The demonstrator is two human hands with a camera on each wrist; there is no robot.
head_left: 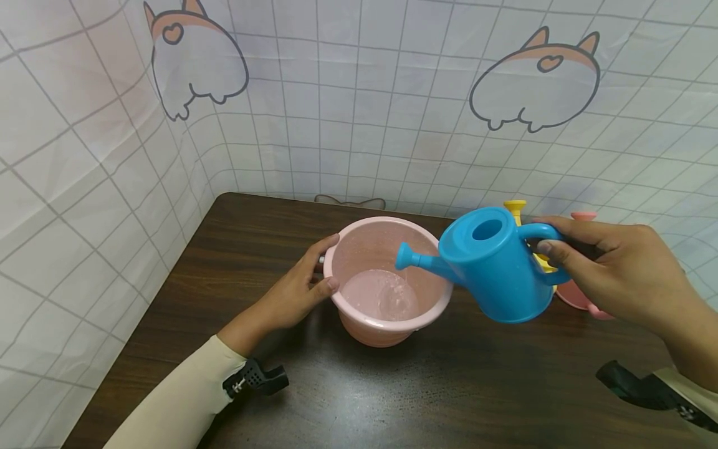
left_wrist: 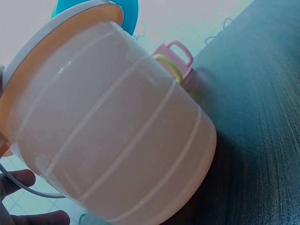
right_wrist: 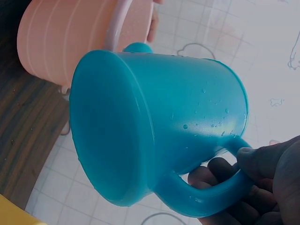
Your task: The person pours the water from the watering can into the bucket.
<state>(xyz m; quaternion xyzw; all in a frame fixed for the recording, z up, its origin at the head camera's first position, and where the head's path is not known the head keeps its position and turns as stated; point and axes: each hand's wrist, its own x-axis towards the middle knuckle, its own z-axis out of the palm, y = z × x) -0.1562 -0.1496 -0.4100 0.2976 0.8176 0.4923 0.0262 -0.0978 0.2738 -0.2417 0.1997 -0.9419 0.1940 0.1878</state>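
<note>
Tabletop (head_left: 348,393), dark and wood-grained, lay nearest, shining in front of the pink bucket (head_left: 373,335). A pale sleeve (head_left: 179,399) slanted in from the bucket's near left, a black wrist device (head_left: 255,378) at its cuff. The left hand (head_left: 291,290) rested against the bucket's left rim, thumb and forefinger spread apart; lower down on that side, two fingers reached straight out by the bucket's wire handle (left_wrist: 40,193). Inside the bucket I saw clear liquid (head_left: 364,290), ruffled toward the right.

To the bucket's right a blue watering can (head_left: 502,274) hung in the air, tipped leftward, its spout reaching over the rim above the liquid. Drops beaded its side. The right hand (head_left: 622,265) had thumb and fingers curled round the can's handle.

Farther right of the bucket, partly hidden behind the blue can and that hand, stood a yellow can (head_left: 514,207) and a pink can (head_left: 572,296). Beyond the bucket hung a white gridded cloth (head_left: 359,93) printed with round animal drawings (head_left: 535,87).
</note>
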